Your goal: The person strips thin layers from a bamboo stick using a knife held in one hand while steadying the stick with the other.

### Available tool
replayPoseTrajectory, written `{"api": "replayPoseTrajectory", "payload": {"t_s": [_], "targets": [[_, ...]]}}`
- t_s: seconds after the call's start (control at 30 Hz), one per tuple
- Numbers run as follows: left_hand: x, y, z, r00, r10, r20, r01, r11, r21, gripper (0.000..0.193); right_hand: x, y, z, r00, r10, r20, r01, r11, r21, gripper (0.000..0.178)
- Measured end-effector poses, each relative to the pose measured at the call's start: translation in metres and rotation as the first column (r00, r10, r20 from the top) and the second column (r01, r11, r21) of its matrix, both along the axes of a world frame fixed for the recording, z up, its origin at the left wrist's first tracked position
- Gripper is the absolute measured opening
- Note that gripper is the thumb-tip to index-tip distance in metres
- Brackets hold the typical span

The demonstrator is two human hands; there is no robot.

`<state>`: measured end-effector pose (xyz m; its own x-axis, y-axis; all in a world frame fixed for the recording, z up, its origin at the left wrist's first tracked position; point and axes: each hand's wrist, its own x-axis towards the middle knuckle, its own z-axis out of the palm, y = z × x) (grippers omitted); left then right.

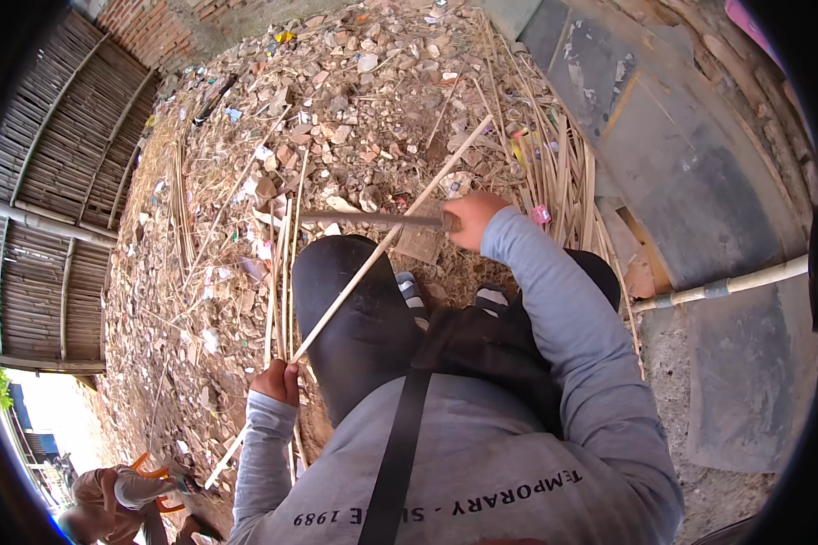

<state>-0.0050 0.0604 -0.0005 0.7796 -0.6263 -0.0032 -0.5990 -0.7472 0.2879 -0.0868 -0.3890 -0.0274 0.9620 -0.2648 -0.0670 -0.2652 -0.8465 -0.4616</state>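
My left hand [278,381] is closed round a long pale bamboo strip [350,288], which slants from the lower left across my left knee to the upper right. In my right hand [475,221] is the handle of a long, dark-bladed knife [354,218]. Its blade points left and crosses the strip just beyond my knees; I cannot tell whether the edge is cutting into it. More thin bamboo strips [282,272] lie beside my left knee, above my left hand. A flat brownish piece [420,245] lies beneath the blade near my right hand.
Rubble and dry scraps [364,109] cover the ground ahead. A bundle of bamboo strips [563,173] lies to the right, by grey sheets [709,182] and a bamboo pole [754,279]. A woven bamboo wall [59,127] stands left. Another person [118,500] sits at the lower left on an orange chair [159,477].
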Motion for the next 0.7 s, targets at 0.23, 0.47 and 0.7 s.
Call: {"api": "replayPoseTrajectory", "payload": {"t_s": [0.23,0.47,0.7], "targets": [[0.003,0.008,0.001,0.993,-0.012,0.119,0.012,1.000,0.006,0.031,0.001,-0.058,-0.048,0.832,-0.553,-0.041,0.554,0.823,0.130,0.044],[0.001,-0.001,0.009,0.999,-0.016,0.042,0.017,1.000,-0.019,0.030,-0.004,-0.045,-0.019,0.827,-0.539,0.159,0.495,0.833,0.248,0.041],[-0.009,-0.029,0.025,0.994,0.111,-0.008,-0.111,0.993,-0.044,0.030,-0.002,-0.013,0.011,0.976,-0.159,0.147,0.152,0.987,0.058,0.035]]}}
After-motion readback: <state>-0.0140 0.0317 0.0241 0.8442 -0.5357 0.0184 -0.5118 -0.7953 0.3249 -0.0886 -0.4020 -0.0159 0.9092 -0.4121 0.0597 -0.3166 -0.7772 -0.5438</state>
